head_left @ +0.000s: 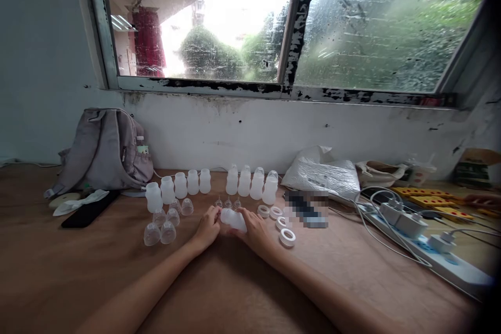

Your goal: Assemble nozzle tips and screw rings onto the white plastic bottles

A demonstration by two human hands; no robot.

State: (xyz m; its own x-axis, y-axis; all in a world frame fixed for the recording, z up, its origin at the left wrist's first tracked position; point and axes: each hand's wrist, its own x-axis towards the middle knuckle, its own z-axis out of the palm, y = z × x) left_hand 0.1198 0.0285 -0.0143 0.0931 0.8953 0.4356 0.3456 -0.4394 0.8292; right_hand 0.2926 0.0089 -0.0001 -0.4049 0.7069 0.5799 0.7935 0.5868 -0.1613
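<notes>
A frosted baby bottle (pixel 234 219) lies on its side between my hands, above the table. My right hand (pixel 253 227) is wrapped round its right end. At the bottle's left end, my left hand (pixel 209 225) has its fingers closed against it; what sits between those fingertips is hidden. Just behind the hands stand a few small clear nipples (pixel 228 203). To the right of my right hand lie several white collar rings (pixel 287 237). Left of my left hand are several clear domed caps (pixel 168 232).
Open bottles (pixel 180 185) stand in a row at back left, capped bottles (pixel 257 183) at back centre. A grey backpack (pixel 105 151), a black phone (pixel 90 211), a silver bag (pixel 323 173) and a power strip (pixel 426 248) with cables lie around the wooden table (pixel 219 292).
</notes>
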